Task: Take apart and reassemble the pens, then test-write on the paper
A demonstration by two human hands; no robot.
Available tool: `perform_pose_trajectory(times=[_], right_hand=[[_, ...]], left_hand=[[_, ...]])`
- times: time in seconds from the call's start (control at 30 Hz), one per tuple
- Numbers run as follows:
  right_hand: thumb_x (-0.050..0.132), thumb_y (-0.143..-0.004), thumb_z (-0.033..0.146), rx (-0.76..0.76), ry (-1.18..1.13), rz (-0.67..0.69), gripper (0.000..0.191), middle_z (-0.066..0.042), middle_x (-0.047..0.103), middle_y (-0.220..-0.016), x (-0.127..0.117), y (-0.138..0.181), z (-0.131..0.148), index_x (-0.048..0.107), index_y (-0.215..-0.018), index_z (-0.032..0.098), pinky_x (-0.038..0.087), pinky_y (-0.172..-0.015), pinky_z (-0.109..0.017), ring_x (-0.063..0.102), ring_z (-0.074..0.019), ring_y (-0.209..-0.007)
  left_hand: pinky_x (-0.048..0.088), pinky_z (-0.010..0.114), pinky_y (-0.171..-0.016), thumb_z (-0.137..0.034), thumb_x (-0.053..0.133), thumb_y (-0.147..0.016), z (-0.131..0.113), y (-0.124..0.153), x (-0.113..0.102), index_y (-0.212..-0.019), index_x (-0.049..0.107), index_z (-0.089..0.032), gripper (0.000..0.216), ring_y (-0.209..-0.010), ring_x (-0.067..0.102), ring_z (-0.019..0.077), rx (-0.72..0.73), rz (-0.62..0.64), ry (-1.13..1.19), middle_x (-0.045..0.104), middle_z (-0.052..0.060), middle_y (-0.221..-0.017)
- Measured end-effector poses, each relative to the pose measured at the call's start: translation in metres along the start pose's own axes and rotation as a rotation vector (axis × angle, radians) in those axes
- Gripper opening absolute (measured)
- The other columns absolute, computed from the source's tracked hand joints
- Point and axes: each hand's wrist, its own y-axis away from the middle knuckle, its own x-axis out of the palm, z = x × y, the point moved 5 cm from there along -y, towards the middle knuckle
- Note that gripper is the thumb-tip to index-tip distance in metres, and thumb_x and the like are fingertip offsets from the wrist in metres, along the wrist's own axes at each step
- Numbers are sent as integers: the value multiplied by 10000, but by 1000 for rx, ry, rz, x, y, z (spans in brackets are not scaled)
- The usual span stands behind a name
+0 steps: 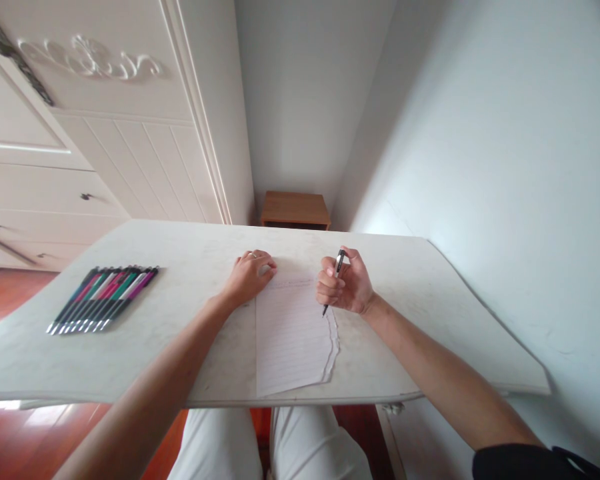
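A lined sheet of paper [291, 333] with a torn right edge lies in the middle of the white table [420, 320]. My left hand [249, 275] rests on the table at the sheet's top left corner, fingers curled loosely and touching the paper's top edge, with a ring on one finger. My right hand [343, 285] is closed around a black pen [333, 280], held upright-tilted with its tip just above the sheet's right edge. A faint line of writing runs along the top of the paper.
A row of several coloured pens [103, 297] lies side by side on the table's left part. A white wardrobe [105, 133] stands at the left, a small wooden stand [295, 209] behind the table, a wall at the right. My legs show under the table's front edge.
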Motion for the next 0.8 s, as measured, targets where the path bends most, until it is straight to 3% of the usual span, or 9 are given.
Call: perform_pose_trajectory(times=[0.43,0.8], right_hand=[[146,-948,657,82,61,-6,672,80,217,-458,-2,-1,-5,557,-691,192,262,-456,-227,182,-89,-413],[132,-942,660,44,57,-38,683,82,210,-452,-6,0,-4,542,-663,190,265,-450,-227,165,-85,-409]], left_hand=[[424,437,-981,-298,546,-842,-1,0,-1,-883,698,-237,169,-1036,590,260,-1,-7,0,685,52,-1085],[415,431,-991,-291,545,-841,1,-1,1,-893,690,-237,164,-1036,584,249,8,12,10,685,51,-1087]])
